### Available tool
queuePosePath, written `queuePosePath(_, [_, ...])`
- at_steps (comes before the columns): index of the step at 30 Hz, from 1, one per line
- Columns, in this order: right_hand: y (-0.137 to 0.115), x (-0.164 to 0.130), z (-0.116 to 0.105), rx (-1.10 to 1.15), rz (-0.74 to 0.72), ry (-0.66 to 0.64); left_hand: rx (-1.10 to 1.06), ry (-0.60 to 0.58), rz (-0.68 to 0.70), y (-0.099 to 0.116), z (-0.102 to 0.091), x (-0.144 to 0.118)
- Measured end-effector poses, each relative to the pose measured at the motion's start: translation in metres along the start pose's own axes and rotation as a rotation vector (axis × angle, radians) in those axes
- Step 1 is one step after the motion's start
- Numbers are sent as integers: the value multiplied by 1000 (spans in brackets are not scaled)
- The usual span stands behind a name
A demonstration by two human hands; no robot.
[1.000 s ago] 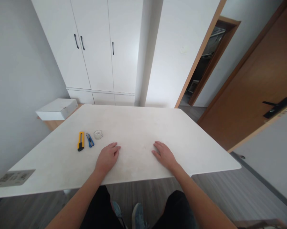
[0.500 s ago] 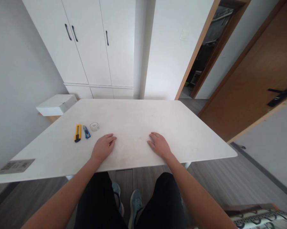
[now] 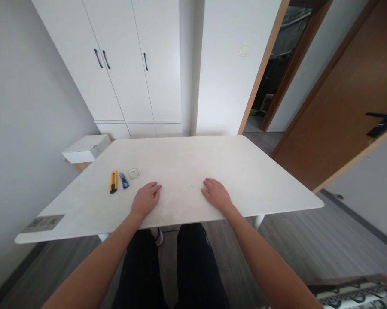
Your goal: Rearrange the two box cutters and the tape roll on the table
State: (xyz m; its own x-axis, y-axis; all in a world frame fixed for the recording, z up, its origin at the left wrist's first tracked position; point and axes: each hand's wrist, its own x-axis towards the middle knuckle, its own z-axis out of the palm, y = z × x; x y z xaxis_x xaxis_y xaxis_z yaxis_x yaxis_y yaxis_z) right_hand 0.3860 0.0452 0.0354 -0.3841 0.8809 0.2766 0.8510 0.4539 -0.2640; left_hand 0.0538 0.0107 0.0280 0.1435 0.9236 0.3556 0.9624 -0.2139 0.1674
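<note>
My left hand (image 3: 145, 200) rests on the white table (image 3: 177, 159) near its front edge, fingers loosely extended and holding nothing. To its right, my right hand (image 3: 217, 194) lies palm down on the tabletop, fingers apart and nothing in them. Beyond my left hand, on its left side, is a roll of clear tape (image 3: 134, 177). A small blue utility knife (image 3: 124, 181) lies beside the roll, and a larger yellow utility knife (image 3: 113, 182) is further left. Neither hand touches these items.
A grey printed label (image 3: 45, 223) is at the table's front left corner. Past the far left edge sits a white box (image 3: 86, 148). White cabinets (image 3: 132, 77) stand behind the table; a brown door (image 3: 348, 90) is at right. Patterned fabric (image 3: 354, 296) shows at lower right.
The camera view has shifted, so the table and tools appear slightly further right. My legs have moved under the table, and my shoes are now mostly hidden. Both hands stay resting on the tabletop.
</note>
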Motion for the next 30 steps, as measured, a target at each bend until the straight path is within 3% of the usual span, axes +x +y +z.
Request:
queuePosePath(18, [-2,-3,3,-11,2,27,-121,30,-43,-14,11,-5])
queuePosePath(30, [4,0,8,-31,-20,45,-89,28,-44,-3,5,-4])
